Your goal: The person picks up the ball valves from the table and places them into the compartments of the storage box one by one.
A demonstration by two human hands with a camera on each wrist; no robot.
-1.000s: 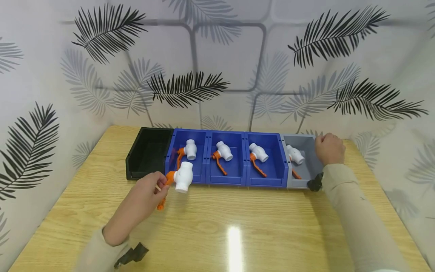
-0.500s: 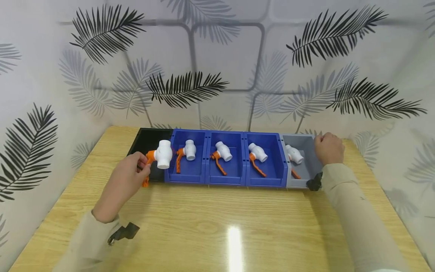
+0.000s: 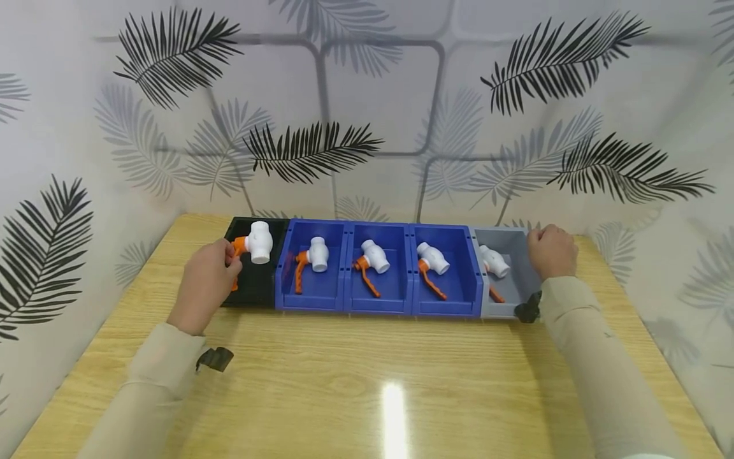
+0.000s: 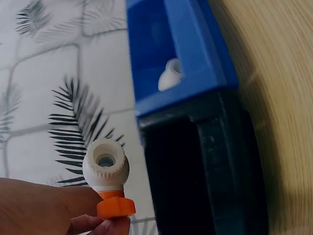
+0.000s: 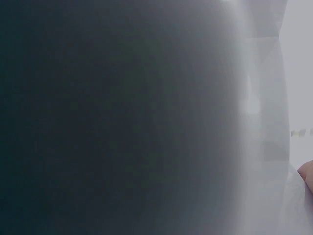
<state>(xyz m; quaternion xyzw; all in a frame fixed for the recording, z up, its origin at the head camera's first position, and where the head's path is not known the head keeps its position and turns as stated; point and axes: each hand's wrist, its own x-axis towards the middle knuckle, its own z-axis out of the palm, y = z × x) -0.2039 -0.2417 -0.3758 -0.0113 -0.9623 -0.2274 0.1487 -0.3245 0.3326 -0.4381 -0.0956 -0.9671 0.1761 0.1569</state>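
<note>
My left hand (image 3: 202, 284) pinches the orange handle of a white ball valve (image 3: 260, 243), which hangs over the black bin (image 3: 257, 290) at the left end of the row. In the left wrist view the valve's ribbed round opening (image 4: 105, 159) faces the camera, beside the black bin's dark interior. At the far right, my right hand (image 3: 553, 251) grips the right rim of the grey bin (image 3: 520, 261) with curled fingers; its fingertips are hidden in the head view. The right wrist view is mostly a dark blurred surface, with a bit of finger (image 5: 307, 174) at its edge.
Between the end bins stand a left blue bin (image 3: 314, 301), a middle blue bin (image 3: 378, 304) and a right blue bin (image 3: 447, 306), each with one orange-handled white valve. Another valve (image 3: 494, 261) lies in the grey bin. Patterned wall covering (image 3: 367, 89) rises behind the wooden table (image 3: 321, 382).
My left hand has carried the ball valve leftward and away from me, from in front of the left blue bin to over the black bin. My right hand stays at the grey bin.
</note>
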